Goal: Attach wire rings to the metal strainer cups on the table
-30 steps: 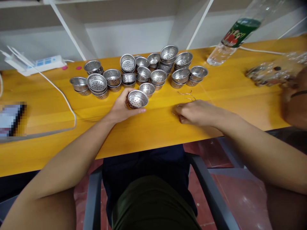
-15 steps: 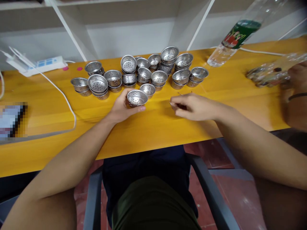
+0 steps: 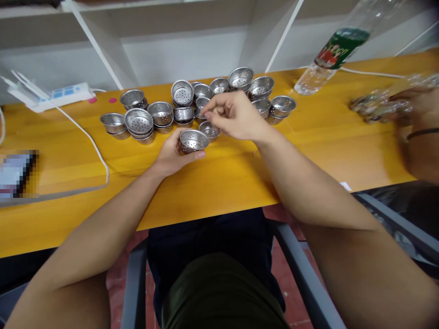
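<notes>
My left hand (image 3: 170, 154) is closed around the side of a perforated metal cup (image 3: 194, 140), upright at the front of a group of similar cups. Over the right part of that group is my right hand (image 3: 238, 115), thumb and fingers drawn into a pinch; whatever may be between the fingertips is too small to make out. Below those fingertips stands a smaller perforated cup (image 3: 209, 130), partly covered by the hand. Several stacked cups (image 3: 139, 122) stand to the left, and more stacks (image 3: 282, 107) show to the right of my wrist.
A tilted-looking water bottle (image 3: 318, 68) stands at the back right. A blurred person's hand (image 3: 420, 107) is at a clear plastic bag (image 3: 373, 107) on the far right. A power strip (image 3: 61, 95), white cable (image 3: 98, 153) and phone (image 3: 15, 173) lie on the left.
My right hand has moved left and away from me, from bare tabletop to above the cups. My left hand keeps its hold on the metal cup.
</notes>
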Demonstrator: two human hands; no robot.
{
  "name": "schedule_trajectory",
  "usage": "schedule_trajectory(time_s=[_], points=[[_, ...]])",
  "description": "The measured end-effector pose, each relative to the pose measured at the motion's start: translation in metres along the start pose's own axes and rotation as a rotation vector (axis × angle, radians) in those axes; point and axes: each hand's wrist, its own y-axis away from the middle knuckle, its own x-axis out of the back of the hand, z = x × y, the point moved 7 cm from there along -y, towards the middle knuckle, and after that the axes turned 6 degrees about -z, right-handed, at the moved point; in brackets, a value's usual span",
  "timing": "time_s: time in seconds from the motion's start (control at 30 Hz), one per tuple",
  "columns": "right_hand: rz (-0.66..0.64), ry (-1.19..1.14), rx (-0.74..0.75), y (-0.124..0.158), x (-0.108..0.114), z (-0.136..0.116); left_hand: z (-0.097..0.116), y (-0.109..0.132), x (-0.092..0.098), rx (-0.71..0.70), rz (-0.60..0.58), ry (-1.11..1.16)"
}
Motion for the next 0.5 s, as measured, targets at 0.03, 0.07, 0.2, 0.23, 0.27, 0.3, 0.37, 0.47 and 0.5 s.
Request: schedule_trajectory(time_s=[0.03, 0.07, 0.2, 0.23, 0.27, 0.3, 0.37, 0.47, 0.5], points=[[-0.003, 0.005, 0.003, -0.001, -0.006, 0.005, -0.001, 0.0, 0.0, 0.006, -0.003, 0.012], [-0.003, 0.013, 0.003, -0.001, -0.012, 0.009, -0.002, 0.0, -0.001, 0.013, -0.01, 0.022], [-0.007, 0.02, -0.026, 0.004, -0.024, 0.019, -0.004, 0.0, -0.003, 0.031, -0.028, 0.013], [-0.019, 0.01, -0.027, 0.005, -0.026, 0.019, -0.005, 0.0, -0.003, 0.032, -0.027, 0.002], [-0.035, -0.003, -0.02, 0.005, -0.028, 0.018, -0.005, 0.0, -0.002, 0.032, -0.024, -0.009], [-0.05, -0.018, -0.007, 0.006, -0.029, 0.017, -0.005, 0.0, -0.001, 0.03, -0.018, -0.018], [-0.063, -0.049, 0.025, 0.006, -0.031, 0.015, -0.004, 0.0, 0.001, 0.026, -0.01, -0.025], [-0.066, -0.075, 0.035, 0.004, -0.035, 0.017, -0.004, 0.0, 0.002, 0.028, -0.006, -0.007], [-0.066, -0.081, 0.038, 0.004, -0.036, 0.018, -0.004, 0.0, 0.001, 0.028, -0.003, 0.001]])
